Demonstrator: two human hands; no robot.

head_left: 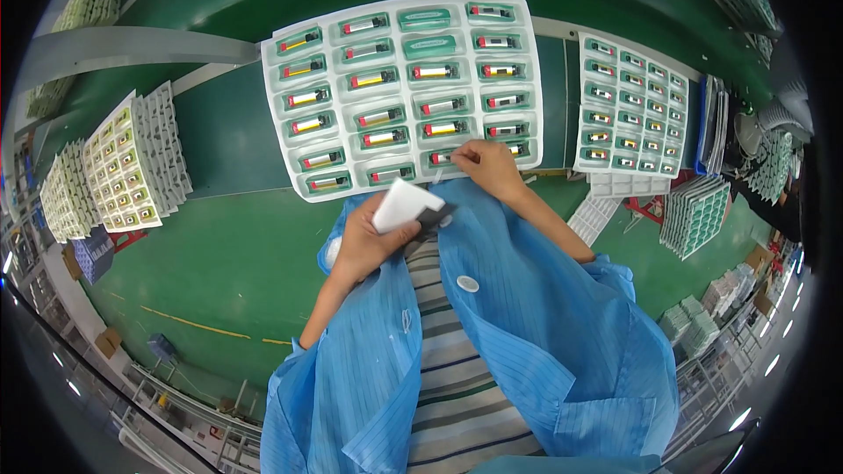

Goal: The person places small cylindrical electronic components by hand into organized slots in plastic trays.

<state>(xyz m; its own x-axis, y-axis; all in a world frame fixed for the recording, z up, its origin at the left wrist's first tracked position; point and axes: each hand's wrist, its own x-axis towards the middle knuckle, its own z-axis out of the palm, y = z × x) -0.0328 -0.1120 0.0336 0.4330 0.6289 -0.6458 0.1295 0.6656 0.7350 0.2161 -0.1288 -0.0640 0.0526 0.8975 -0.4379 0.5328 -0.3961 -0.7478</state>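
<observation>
A large white plastic tray (399, 118) lies on the green bench in front of me. Its rows of compartments have green linings, and most hold a small battery-like part (434, 72) with red and black ends and a silver or yellow body. Two compartments near the far edge show only green lining. My left hand (360, 244) is closed around a white sheet or pad (409, 205) with a dark end, just off the tray's near edge. My right hand (490, 167) pinches at the near row, beside a red-ended part (441, 158); whatever is between the fingertips is too small to name.
Another filled white tray (632, 110) is at the right, with empty trays (628, 185) below it. Stacked trays (136, 162) stand at the left. A grey metal arm (167, 46) crosses the upper left. Green tray stacks (694, 215) are at the lower right.
</observation>
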